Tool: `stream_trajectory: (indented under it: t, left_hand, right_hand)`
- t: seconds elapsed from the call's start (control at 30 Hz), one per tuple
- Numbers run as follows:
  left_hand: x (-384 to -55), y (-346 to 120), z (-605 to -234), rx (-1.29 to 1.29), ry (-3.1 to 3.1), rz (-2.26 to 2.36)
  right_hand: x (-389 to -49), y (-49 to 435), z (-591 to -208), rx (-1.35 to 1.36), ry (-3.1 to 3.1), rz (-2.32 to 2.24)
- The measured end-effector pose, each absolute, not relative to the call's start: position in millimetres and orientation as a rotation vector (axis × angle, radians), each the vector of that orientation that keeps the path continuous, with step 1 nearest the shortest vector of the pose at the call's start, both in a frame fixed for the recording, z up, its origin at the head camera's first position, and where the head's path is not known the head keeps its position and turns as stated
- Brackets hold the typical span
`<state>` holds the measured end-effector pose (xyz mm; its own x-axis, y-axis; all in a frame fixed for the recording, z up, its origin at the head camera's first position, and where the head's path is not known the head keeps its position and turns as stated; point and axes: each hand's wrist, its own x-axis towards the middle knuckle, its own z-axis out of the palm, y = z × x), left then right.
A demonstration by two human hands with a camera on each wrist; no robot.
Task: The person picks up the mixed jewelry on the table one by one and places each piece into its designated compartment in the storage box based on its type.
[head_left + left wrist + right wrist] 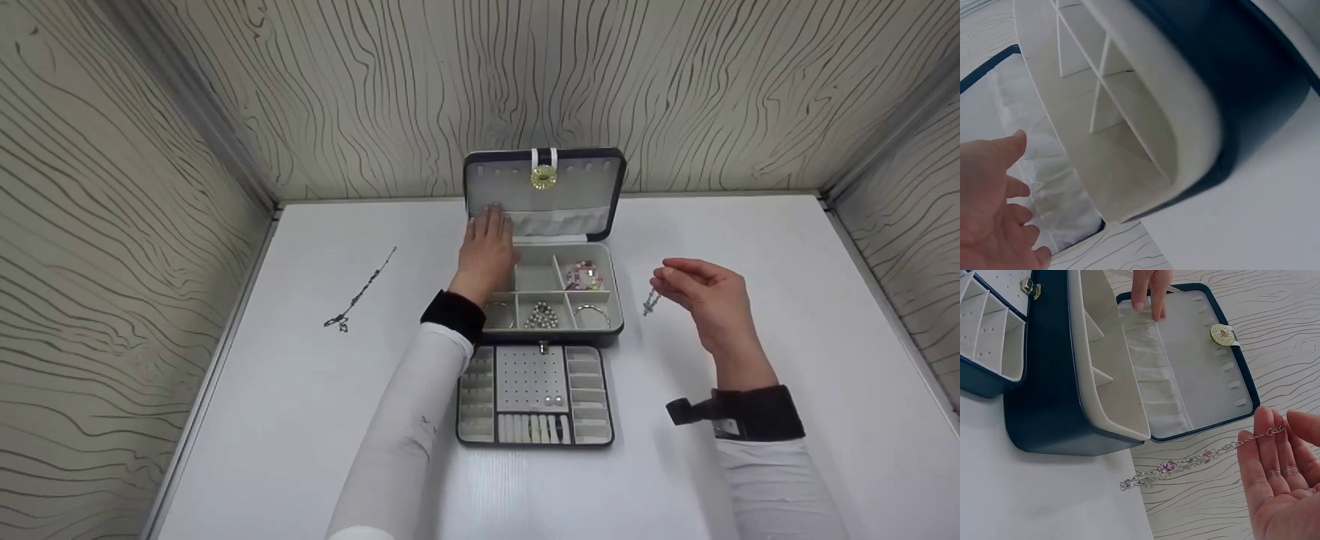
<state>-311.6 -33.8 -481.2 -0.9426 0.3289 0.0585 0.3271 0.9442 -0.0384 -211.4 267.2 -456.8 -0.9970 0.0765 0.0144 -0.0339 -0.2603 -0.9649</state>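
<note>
My right hand (712,307) pinches one end of a silver chain bracelet (1167,467) with pink and clear charms between thumb and fingers. The bracelet hangs to the right of an open dark blue jewelry box (1044,382). My left hand (486,255) reaches over the box's left side, its fingers at the gathered pocket (566,223) of the raised lid (581,191). Those fingers look relaxed in the left wrist view and hold nothing visible. Inside the box, a colourful beaded bracelet (583,277), silvery beads (541,316) and a ring-shaped bangle (592,313) occupy separate compartments.
A removable tray (531,379) with small compartments, pearl-like studs (553,400) and ring slots lies in front of the box. On the left of the white table (300,420), a dark thin necklace (364,289) is stretched out. Wood-patterned panels (375,90) enclose the table.
</note>
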Motion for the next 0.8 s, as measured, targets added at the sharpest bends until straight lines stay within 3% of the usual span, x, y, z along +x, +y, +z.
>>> stream_trajectory:
  t: [0.8]
  left_hand:
    - [-319.5, -25.7, -476.7, -0.45, -3.127, -0.023]
  right_hand:
    - [-243.7, 232.5, -443.1, 0.017, -1.941, 2.402]
